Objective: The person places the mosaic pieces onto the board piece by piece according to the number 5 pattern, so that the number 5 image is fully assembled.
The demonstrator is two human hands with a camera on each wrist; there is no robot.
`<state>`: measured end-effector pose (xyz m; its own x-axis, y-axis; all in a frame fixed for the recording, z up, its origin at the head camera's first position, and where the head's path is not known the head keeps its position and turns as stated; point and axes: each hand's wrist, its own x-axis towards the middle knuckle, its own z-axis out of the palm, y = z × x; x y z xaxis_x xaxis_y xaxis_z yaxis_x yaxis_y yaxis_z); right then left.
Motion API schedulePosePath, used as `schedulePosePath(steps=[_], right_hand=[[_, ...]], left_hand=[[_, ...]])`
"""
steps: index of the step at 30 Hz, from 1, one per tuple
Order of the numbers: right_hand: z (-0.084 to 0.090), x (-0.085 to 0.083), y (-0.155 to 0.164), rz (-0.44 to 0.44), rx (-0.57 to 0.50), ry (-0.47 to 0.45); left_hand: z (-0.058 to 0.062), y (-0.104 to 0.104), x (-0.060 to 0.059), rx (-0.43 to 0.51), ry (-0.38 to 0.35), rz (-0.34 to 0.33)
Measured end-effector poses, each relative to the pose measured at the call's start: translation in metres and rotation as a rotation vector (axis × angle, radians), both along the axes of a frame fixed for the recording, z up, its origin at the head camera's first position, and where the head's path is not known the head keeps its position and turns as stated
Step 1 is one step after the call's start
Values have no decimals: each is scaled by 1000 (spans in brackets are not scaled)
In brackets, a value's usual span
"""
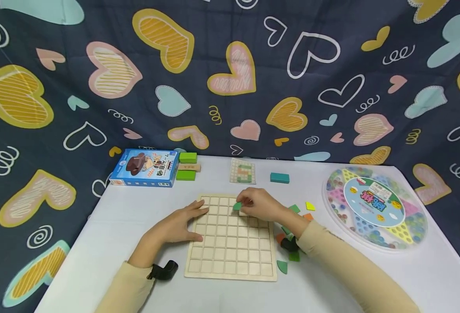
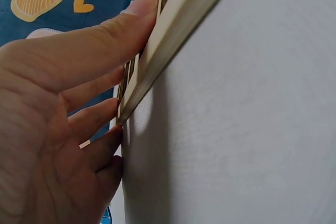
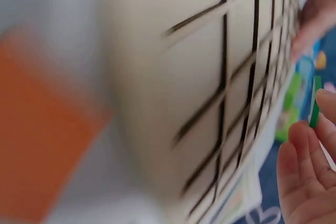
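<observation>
A pale wooden grid board [image 1: 230, 269] lies flat on the white table. My left hand [image 1: 180, 224] rests against its left edge, fingers spread; in the left wrist view the thumb [image 2: 105, 45] lies on the rim and the fingertips touch the side. Over the upper middle of the board, my right hand [image 1: 259, 204] pinches a small green tile [image 1: 236, 206] between thumb and fingertips. The right wrist view shows that tile [image 3: 314, 103] edge-on, held above the grid. Right of the board, partly hidden by my right forearm, lie loose green and orange pieces, including a green quarter-round tile [image 1: 282, 266].
Behind the board lie a pattern card [image 1: 243, 171] and a teal block [image 1: 279, 178]. A blue game box [image 1: 143, 168] stands at back left beside green blocks [image 1: 186, 175]. A round marble-game case [image 1: 374, 208] lies on the right. A yellow piece [image 1: 310, 206] is near it.
</observation>
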<state>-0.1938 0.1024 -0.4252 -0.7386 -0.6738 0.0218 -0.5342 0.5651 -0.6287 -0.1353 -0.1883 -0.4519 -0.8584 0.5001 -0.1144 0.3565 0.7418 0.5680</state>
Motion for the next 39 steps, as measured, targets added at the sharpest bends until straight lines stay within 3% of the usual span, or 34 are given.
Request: schedulePosePath(steps=[6,13,18,23,27,31,35,39], right_hand=[[-8,-7,-42,47,119,11],[-12,-8,-51,67,224,69],[-10,-8,-45,74,215,67],[-9,-12,-36,95,127,-8],[-1,-18,-12,46,-12,-97],[7,-17,33,-64,-98,-119],[2,-2,81,-149,-98,-121],[-7,23,110,-146,-48,-156]], left_hand=[[-1,0,0,4,-6,1],[-2,2,-2,-6,-5,12],[-2,4,-4,0,-2,4],[-4,1,-2,1,-11,15],[-6,-2,0,-6,-14,29],[-6,-2,0,-1,-13,30],[-6,-2,-1,-3,-15,28],[-6,-1,-3,-7,-22,20]])
